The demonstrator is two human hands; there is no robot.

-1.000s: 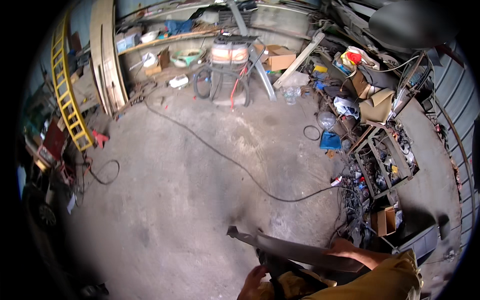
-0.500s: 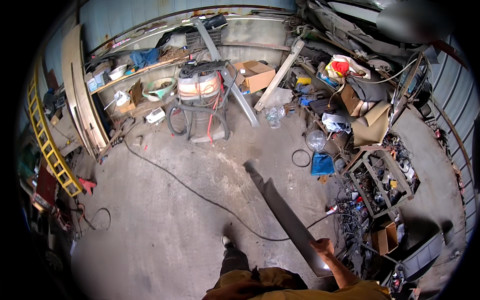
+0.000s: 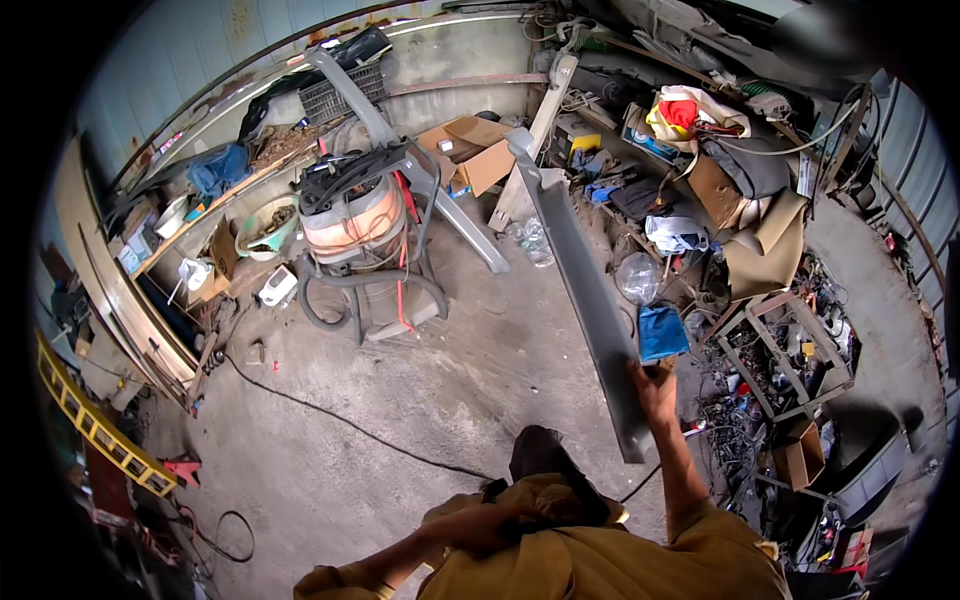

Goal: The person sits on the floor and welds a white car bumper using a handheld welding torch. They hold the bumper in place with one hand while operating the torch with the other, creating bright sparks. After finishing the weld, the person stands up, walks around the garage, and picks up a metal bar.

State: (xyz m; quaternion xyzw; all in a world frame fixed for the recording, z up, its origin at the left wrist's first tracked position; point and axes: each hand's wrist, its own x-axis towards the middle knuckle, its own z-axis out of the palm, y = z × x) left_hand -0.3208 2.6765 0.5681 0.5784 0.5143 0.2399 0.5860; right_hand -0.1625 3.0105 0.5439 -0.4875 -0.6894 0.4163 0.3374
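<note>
My right hand (image 3: pixel 655 392) is closed round the edge of a long grey trim panel (image 3: pixel 590 290), close to its lower end. The panel slants away from me, and its hooked far end overlaps the foot of a pale wooden post (image 3: pixel 541 140) in the picture. My left hand (image 3: pixel 487 527) is drawn in against my waist, beside a dark object or fold I cannot make out; its fingers are hidden. A wet-dry vacuum (image 3: pixel 355 225) with a thick grey hose stands ahead on the left. Behind it, a similar long grey trim piece (image 3: pixel 455 215) leans diagonally.
An open cardboard box (image 3: pixel 490 165) lies by the wall. A black cable (image 3: pixel 350 417) crosses the concrete floor. On the right are a blue bag (image 3: pixel 662 333), a metal frame (image 3: pixel 755 395) and heaped scrap. A yellow ladder (image 3: pixel 95 420) and boards (image 3: pixel 120 270) line the left.
The panel has swung up and forward in my right hand, its far end now near the post. The vacuum and box appear closer. My left forearm has come into clearer view.
</note>
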